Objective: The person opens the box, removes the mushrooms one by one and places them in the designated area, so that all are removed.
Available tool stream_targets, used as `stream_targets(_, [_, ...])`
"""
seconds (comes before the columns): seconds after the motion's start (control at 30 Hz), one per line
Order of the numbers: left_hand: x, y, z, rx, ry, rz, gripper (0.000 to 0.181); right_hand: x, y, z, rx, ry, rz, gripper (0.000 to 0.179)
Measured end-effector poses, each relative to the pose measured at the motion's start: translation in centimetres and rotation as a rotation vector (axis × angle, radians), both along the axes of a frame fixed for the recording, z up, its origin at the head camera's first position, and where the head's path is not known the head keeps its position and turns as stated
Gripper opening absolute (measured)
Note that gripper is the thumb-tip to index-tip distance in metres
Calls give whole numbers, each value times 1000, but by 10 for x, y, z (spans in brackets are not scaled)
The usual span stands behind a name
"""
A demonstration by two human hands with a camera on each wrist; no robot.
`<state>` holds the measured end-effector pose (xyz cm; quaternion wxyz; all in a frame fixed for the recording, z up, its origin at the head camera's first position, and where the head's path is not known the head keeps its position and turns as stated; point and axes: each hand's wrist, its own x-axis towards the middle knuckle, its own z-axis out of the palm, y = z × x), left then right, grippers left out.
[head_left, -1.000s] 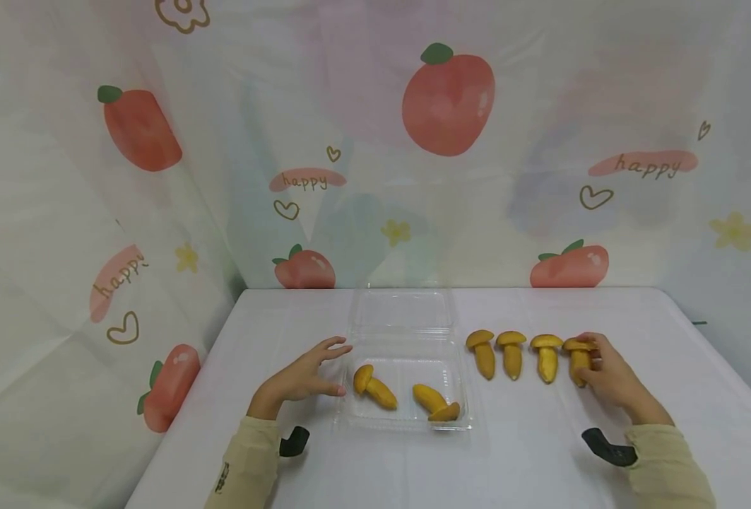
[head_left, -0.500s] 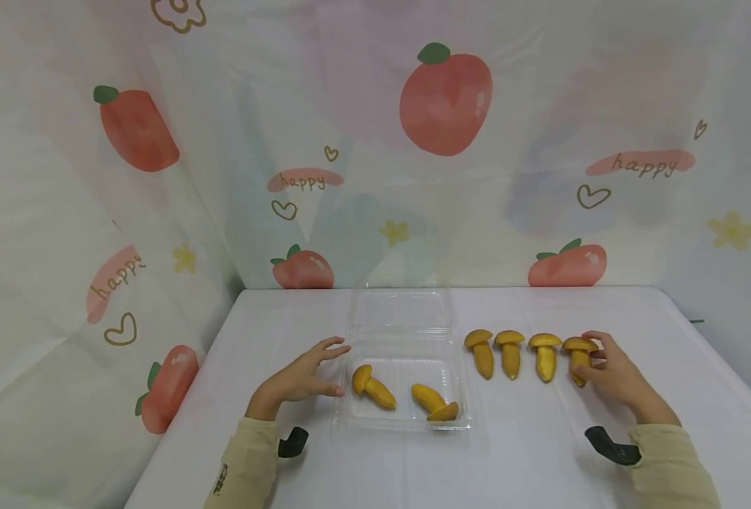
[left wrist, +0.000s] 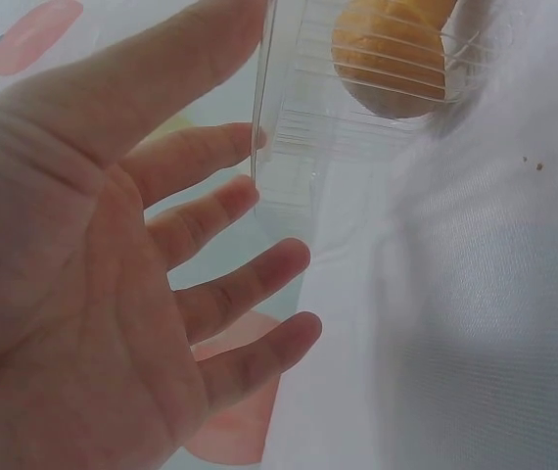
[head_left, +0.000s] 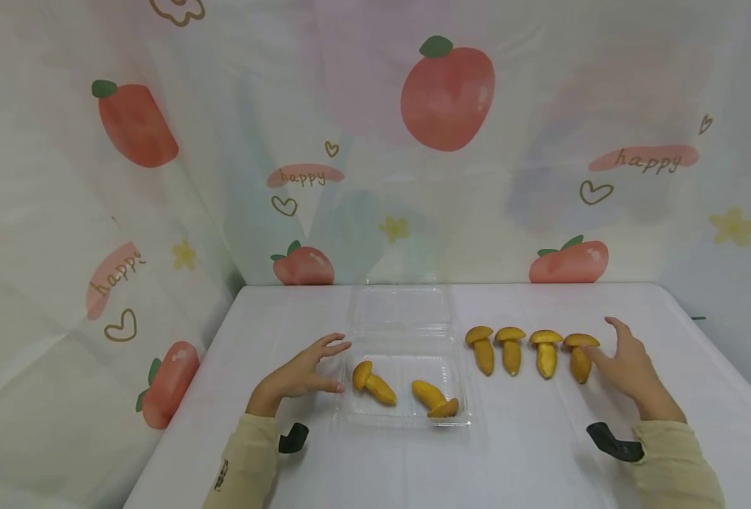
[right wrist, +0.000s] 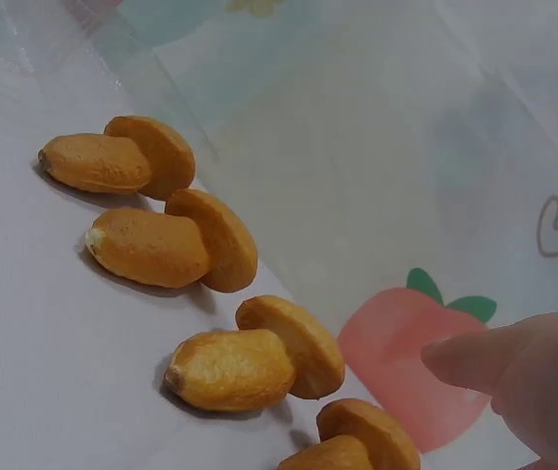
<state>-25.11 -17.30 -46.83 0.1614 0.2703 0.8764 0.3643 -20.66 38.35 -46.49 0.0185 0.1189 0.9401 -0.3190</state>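
In the head view my left hand [head_left: 299, 376] is at the left side of a clear plastic clamshell box [head_left: 393, 424], fingers spread. The left wrist view shows its fingertips [left wrist: 243, 196] at the box's rim. Inside the box lie two yellow-brown mushrooms, one at the left [head_left: 375, 384] and one at the right [head_left: 434, 399]. Several similar mushrooms form a row to the right of the box. My right hand [head_left: 632, 371] is spread beside the rightmost mushroom [head_left: 581, 362], its thumb near the cap; whether it touches cannot be told. It holds nothing.
The box's lid [head_left: 403, 309] is folded back toward the rear wall. A white cloth [head_left: 515, 452] covers the table. Printed sheets [head_left: 362, 106] with fruit pictures hang behind and at the left. Black camera straps [head_left: 613, 444] stick out at both wrists.
My right hand has let go of the rightmost mushroom, its fingers opening and moving slightly right. That mushroom stays at the end of the row. The left hand has hardly moved.
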Motion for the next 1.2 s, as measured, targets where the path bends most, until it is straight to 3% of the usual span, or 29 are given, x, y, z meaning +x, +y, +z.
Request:
stream_targets(0.17, [0,1,2,-3,13,-13,81,2,-14,8,21,144,-7,78])
stream_targets(0.5, [-1,1,1,-10,10,-18,83,1,-44,18,-5,205,81,78])
stream_targets(0.77, [0,1,-1,3,-14,-22,87,4,-66,18,19,326,176,73])
stream_targets(1.2, [0,0,0,-13,-17,-18,88,9,-116,28,-8,321,301,69])
